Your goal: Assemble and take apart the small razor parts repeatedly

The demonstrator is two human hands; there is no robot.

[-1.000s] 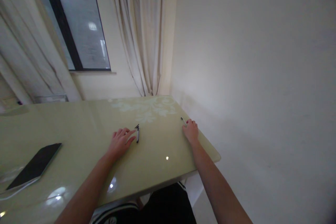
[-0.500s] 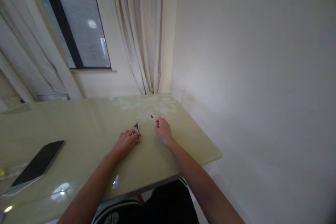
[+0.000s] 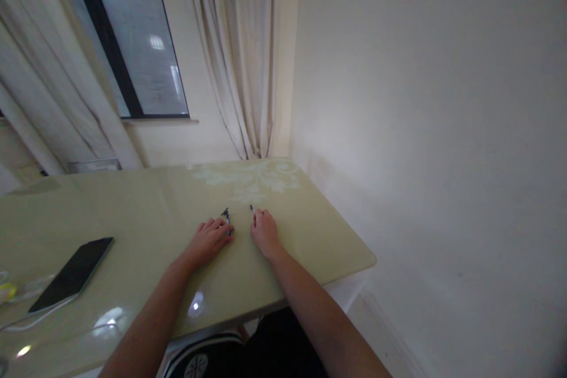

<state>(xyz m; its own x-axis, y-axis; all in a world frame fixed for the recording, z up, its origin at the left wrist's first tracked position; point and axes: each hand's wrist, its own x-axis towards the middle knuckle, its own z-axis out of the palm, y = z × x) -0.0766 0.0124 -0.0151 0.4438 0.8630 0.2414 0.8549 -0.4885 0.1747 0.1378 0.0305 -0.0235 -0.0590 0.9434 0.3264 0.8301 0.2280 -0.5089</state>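
Observation:
Both my hands rest close together on a glossy pale green table (image 3: 310, 236). My left hand (image 3: 207, 242) closes its fingertips on a small black pen-like part (image 3: 227, 215) whose end sticks up past the fingers. My right hand (image 3: 264, 231) is curled around a thin pen piece (image 3: 251, 208); only its dark tip shows beyond the knuckles. The two dark tips lie a few centimetres apart.
A black phone (image 3: 73, 273) lies on the table's left, with a white cable and a yellow item by it. Cream curtains (image 3: 241, 53) and a dark window (image 3: 133, 41) stand behind. A white wall runs along the table's right edge.
My right hand has carried its thin piece from the table's right edge leftward, up beside my left hand. My left hand has closed on the black part and stayed in place.

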